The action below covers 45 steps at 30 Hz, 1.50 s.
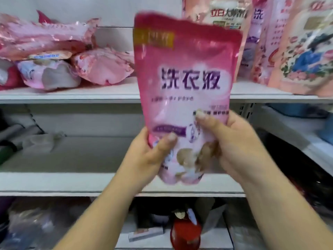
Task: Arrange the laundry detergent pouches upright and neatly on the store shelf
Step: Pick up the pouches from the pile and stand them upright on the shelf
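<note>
A person holds a pink laundry detergent pouch [187, 98] upright in front of a white store shelf [111, 95], both hands gripping its lower end. The left hand [149, 156] curls round the pouch's lower left corner, thumb pressed across the front; the right hand [228, 141] wraps the lower right side, its thumb pinching the printed face. To the left of the held pouch, a heap of pink pouches [54, 56] lies flat and crumpled on the shelf. To its right, taller pink pouches [281, 44] stand upright on the same shelf. Below the held pouch, a lower shelf board [72, 184] crosses the view, and beneath that sits a red container [185, 233], blurred.
</note>
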Available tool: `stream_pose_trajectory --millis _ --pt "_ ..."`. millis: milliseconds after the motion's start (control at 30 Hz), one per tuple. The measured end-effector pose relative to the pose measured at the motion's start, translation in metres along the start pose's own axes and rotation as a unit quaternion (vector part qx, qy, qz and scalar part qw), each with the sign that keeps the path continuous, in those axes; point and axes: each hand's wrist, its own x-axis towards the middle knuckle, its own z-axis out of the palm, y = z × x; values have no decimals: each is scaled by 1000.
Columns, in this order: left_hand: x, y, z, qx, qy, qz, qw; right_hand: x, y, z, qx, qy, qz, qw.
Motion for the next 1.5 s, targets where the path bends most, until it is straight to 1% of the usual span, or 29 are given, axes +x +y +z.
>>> stream_pose_trajectory --millis 133,200,267,333,367,433,500,533,600,667,733,767,833,867,933,1033,1100,1167,1200,1267,1333,1400,1500 --pt "63 43 21 38 -49 81 995 34 -54 -9 -5 58 -128 990" --pt "94 65 32 50 -74 99 991 58 -75 -18 0 89 -151 984" --pt "116 79 43 72 -89 116 987 78 -90 -25 24 113 -144 983" --pt "135 84 52 58 -98 109 987 94 -99 -32 26 130 -151 980" --pt "141 87 58 55 -103 96 989 101 -102 -37 9 142 -160 977" --pt "148 86 64 63 -121 67 988 110 -98 -47 -52 175 -177 967" --pt "149 74 68 91 -160 47 982 114 -86 -57 -103 186 -170 962" --pt "147 69 71 134 -177 36 974 114 -79 -61 -103 181 -150 966" --pt "137 60 75 197 -179 31 964 113 -67 -68 -52 160 -113 979" --pt "137 55 74 189 -166 39 967 114 -63 -73 -26 126 -106 986" --pt "142 54 72 168 -163 26 972 114 -65 -73 -54 92 -67 992" --pt "143 54 71 160 -166 23 973 111 -66 -70 -70 89 -43 993" --pt "143 52 73 153 -156 30 975 109 -68 -68 -101 80 -22 991" --pt "141 52 74 156 -150 33 976 109 -68 -68 -117 87 -25 989" --pt "140 54 75 158 -133 36 978 115 -68 -72 -162 127 -62 977" --pt "142 51 76 193 -107 51 974 117 -68 -71 -257 173 -145 940" --pt "143 50 76 201 -95 50 974 117 -68 -68 -305 186 -159 921" --pt "143 50 77 208 -86 50 973 117 -68 -70 -329 186 -153 913" --pt "143 50 77 212 -83 51 972 117 -67 -71 -326 178 -145 917" --pt "141 50 78 201 -86 40 975 117 -67 -75 -294 144 -120 937" --pt "138 53 77 182 -103 27 977 117 -66 -79 -241 104 -68 962" --pt "137 56 75 167 -130 11 977 116 -64 -79 -182 86 -34 979" --pt "139 55 72 144 -130 -5 981 115 -64 -82 -170 77 -48 981"
